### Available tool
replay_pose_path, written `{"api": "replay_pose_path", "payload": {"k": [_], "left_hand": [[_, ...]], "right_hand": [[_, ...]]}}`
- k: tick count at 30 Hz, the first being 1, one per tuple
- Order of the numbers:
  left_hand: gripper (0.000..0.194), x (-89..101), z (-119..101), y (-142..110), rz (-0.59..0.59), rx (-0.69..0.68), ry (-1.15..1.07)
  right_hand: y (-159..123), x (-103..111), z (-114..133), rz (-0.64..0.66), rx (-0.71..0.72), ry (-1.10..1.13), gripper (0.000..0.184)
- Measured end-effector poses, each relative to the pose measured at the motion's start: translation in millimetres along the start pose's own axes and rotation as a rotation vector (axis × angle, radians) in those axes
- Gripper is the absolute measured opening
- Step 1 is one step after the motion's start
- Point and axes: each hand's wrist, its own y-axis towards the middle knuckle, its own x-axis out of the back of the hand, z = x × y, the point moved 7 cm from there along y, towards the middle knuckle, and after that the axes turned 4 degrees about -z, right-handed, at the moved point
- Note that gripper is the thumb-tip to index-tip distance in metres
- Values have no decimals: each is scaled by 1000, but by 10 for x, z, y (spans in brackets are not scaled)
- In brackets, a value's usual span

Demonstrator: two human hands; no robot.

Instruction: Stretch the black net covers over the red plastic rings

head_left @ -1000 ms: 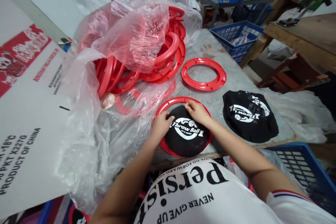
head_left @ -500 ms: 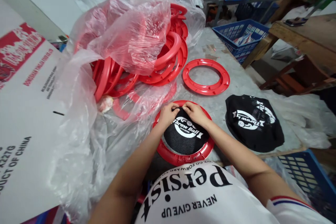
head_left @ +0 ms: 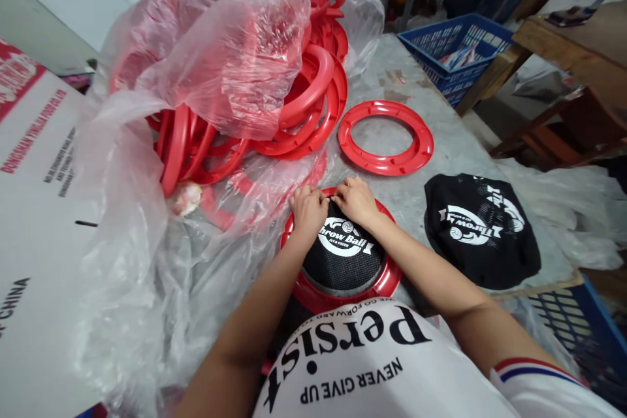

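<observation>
A red plastic ring [head_left: 377, 284] lies on the grey table [head_left: 441, 144] just in front of me, with a black mesh net [head_left: 343, 258] printed "Throw Ball" stretched inside it. My left hand [head_left: 307, 209] and my right hand [head_left: 355, 199] sit side by side on the ring's far edge, fingers curled and pinching the net's edge there. A second red ring [head_left: 385, 138] lies bare further out. A small stack of black nets [head_left: 482, 230] rests to the right.
A clear plastic bag [head_left: 220, 59] holds a heap of several red rings [head_left: 313, 98] at the left. A white printed carton [head_left: 39, 209] stands far left. Blue crates [head_left: 455, 52] and wooden benches [head_left: 573, 46] are at the right; another blue crate [head_left: 582, 326] is below the table edge.
Both hands moved from the net's middle up to the ring's far edge and came together. The net now sits inside the ring, and the ring's near rim shows.
</observation>
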Motion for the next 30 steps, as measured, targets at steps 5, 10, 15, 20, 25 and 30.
{"api": "replay_pose_path", "payload": {"k": [5,10,15,20,25,30], "left_hand": [[13,-68,25,15,-10,35,-13],[12,-94,63,20,-17,64,-62],[18,-103,60,36,-2,67,-60],[20,-87,24,35,1,64,-25],[22,-83,4,24,-5,68,0],[23,-93,6,36,-15,74,19]], "right_hand": [[47,-120,-80,39,-87,141,6],[37,-139,-100,1,-108,212,6],[36,-133,-84,-8,-116,195,13],[34,-134,-76,-21,-123,156,14],[39,-158,-98,-30,-126,154,16],[24,-153,-97,-39,-142,150,17]]}}
